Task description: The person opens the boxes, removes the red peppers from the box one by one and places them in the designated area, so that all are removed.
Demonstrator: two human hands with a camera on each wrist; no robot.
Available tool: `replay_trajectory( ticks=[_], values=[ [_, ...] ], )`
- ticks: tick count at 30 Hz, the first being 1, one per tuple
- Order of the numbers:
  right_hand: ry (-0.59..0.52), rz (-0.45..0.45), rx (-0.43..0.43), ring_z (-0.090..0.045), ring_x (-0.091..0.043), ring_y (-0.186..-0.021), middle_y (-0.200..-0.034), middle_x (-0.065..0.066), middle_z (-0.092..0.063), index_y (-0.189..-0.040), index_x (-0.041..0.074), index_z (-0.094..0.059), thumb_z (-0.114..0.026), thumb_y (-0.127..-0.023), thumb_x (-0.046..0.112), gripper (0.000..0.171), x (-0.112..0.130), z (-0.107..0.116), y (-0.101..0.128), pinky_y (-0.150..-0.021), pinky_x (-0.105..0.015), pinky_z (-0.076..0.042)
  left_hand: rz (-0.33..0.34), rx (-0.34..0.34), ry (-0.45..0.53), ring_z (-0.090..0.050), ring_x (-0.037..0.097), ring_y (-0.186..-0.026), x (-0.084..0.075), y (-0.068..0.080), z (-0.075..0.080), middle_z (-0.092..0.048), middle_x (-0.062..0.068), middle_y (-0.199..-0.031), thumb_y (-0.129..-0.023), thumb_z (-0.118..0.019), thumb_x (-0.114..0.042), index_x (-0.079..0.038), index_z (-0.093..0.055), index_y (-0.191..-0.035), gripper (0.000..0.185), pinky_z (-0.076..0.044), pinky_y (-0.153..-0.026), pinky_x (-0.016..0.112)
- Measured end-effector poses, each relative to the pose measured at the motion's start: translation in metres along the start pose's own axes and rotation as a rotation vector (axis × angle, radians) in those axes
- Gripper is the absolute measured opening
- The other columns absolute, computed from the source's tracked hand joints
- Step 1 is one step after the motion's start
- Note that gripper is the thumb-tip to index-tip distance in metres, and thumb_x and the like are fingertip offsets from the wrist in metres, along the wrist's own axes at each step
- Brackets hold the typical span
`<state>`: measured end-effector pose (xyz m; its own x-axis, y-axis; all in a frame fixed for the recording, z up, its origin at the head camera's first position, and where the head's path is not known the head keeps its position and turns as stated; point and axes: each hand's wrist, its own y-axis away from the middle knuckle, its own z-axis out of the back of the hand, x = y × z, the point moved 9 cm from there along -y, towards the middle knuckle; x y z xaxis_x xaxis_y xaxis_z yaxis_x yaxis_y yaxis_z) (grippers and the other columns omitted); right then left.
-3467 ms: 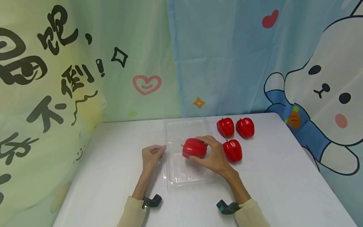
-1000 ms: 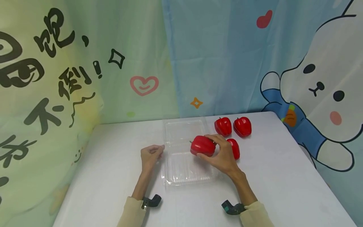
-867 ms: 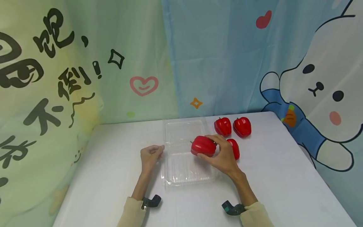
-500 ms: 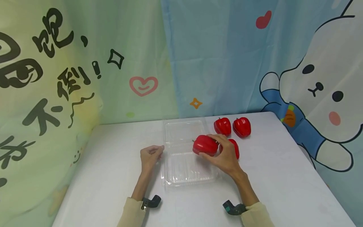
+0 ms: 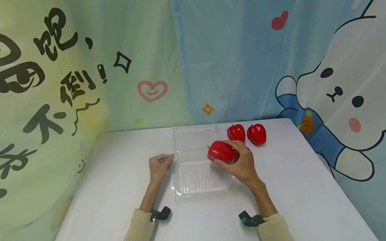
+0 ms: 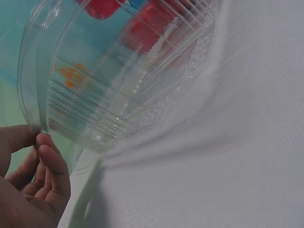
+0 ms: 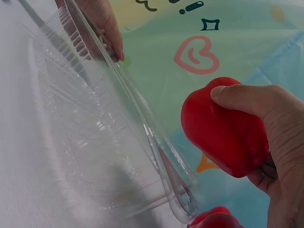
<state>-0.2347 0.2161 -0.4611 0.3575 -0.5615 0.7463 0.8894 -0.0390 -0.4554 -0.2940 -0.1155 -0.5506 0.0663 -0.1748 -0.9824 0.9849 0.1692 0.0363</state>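
Observation:
My right hand (image 5: 243, 167) grips a red bell pepper (image 5: 220, 151), thumb on its near side and fingers round the far side. The pepper is held raised over the right part of a clear plastic clamshell box (image 5: 194, 179), whose lid is folded back flat behind the base. In the right wrist view the same bell pepper (image 7: 216, 126) hangs above the box's rim. At the box's left edge my left hand (image 5: 159, 166) pinches the rim between thumb and forefinger, as the left wrist view shows with the box's ribbed wall (image 6: 90, 111) beside the fingertips.
Two red bell peppers (image 5: 236, 133) stand at the back right of the white table (image 5: 301, 194). A third is mostly hidden behind my right hand. A printed curtain (image 5: 229, 67) hangs behind the table, and each wrist wears a dark camera mount (image 5: 161, 213).
My right hand has carried the bell pepper rightward and slightly away from me, from over the middle of the box, covering more of the nearest pepper. My left hand stays at the rim.

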Motion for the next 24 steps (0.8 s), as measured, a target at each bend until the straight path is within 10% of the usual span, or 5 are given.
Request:
replay_trajectory(
  ticks=[24],
  values=[
    [0.010,0.008,-0.062,-0.067,-0.034,-0.127,-0.140,-0.015,-0.070,-0.143,0.007,-0.067,-0.103,-0.067,0.013,0.084,-0.011,0.019,0.004,-0.095,-0.061,-0.063,0.000,-0.014,-0.032,-0.069,0.013,-0.066,0.001,0.000,0.001,-0.080,0.020,-0.081,-0.095,-0.083,-0.022,0.001,-0.081,-0.097,0.023,-0.054,-0.064,0.020]
  ],
)
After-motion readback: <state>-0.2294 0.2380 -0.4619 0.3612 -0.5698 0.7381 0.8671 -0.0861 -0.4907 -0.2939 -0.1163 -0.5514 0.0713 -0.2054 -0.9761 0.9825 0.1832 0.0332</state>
